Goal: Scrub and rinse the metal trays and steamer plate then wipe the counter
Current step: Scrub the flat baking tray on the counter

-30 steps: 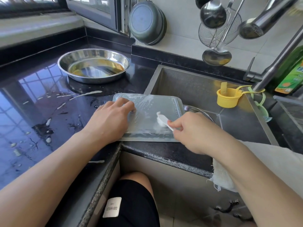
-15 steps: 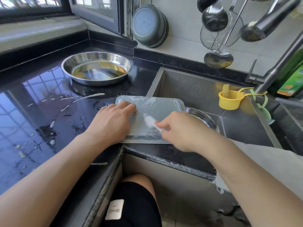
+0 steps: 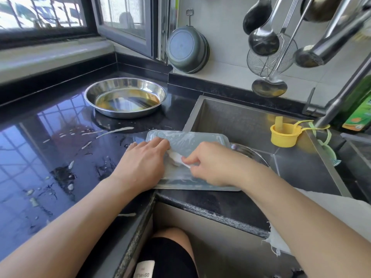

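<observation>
A rectangular metal tray [image 3: 192,140], smeared with white residue, lies upside down across the sink's near left corner and the counter edge. My left hand [image 3: 143,163] presses flat on the tray's left side. My right hand [image 3: 210,164] grips a small white brush [image 3: 175,156], whose head touches the tray just beside my left fingers. A round metal tray [image 3: 124,97] with yellowish liquid stands on the black counter [image 3: 50,157] at the back. Another round metal piece [image 3: 249,152] peeks out from under the rectangular tray inside the sink.
White streaks and drops cover the wet counter left of the tray. A yellow cup [image 3: 285,133] hangs at the sink's [image 3: 241,119] right side below the faucet [image 3: 341,97]. A white cloth [image 3: 331,215] lies at the front right edge. Ladles and a strainer [image 3: 267,57] hang on the wall.
My right hand has moved the brush leftward across the tray, from its middle to right beside my left fingers. My left hand stayed pressed on the tray.
</observation>
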Action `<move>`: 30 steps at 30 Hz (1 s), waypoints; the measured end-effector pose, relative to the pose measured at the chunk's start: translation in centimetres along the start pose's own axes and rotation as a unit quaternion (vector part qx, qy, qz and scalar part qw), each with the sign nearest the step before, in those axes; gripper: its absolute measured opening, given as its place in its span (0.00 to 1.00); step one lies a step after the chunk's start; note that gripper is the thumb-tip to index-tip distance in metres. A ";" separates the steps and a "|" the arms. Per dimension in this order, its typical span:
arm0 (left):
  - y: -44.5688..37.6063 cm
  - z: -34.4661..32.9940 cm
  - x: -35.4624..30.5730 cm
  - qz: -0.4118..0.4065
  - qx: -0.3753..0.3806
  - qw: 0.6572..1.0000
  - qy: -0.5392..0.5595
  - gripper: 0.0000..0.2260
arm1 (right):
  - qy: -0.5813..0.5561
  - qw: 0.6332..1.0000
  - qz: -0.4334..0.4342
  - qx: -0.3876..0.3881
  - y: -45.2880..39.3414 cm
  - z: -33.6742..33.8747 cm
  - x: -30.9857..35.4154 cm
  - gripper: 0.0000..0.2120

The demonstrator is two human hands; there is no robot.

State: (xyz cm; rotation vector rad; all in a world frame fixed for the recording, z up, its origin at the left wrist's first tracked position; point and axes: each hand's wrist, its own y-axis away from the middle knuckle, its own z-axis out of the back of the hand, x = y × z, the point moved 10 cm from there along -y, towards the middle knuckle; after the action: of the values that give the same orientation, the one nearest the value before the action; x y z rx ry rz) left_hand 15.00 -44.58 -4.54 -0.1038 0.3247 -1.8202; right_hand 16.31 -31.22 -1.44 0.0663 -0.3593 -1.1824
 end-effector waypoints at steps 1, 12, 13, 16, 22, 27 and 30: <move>0.0 0.0 0.0 -0.001 -0.001 1.000 0.001 0.14 | 0.012 0.999 -0.028 -0.016 -0.8 0.7 -1.4 0.16; 0.2 0.5 -0.3 -0.002 -0.012 1.000 0.012 0.15 | -0.018 0.994 -0.087 -0.059 -1.8 2.8 -7.1 0.18; 0.2 0.5 -0.3 -0.003 -0.010 1.000 0.013 0.16 | -0.016 0.996 -0.072 -0.044 -1.9 2.4 -6.7 0.18; 0.2 0.4 -0.3 -0.003 -0.009 1.000 0.011 0.16 | -0.031 0.999 -0.025 0.006 -1.7 1.4 -4.3 0.18; 0.2 0.3 -0.3 0.002 -0.015 1.000 0.015 0.14 | 0.012 0.993 -0.103 -0.061 -4.1 3.8 -7.5 0.16; 0.2 0.6 -0.3 -0.001 -0.025 1.000 0.017 0.14 | -0.007 0.996 -0.082 -0.040 -5.2 4.5 -6.6 0.11; 0.2 0.5 -0.3 -0.001 -0.026 1.000 0.013 0.14 | 0.015 0.995 -0.097 -0.035 -5.9 4.5 -6.9 0.11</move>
State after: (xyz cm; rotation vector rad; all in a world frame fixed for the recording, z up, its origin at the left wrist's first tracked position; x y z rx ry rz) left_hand 15.42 -44.40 -4.06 -0.1161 0.3906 -1.8171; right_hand 7.34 -26.56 -0.27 0.0582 -0.2890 -1.3836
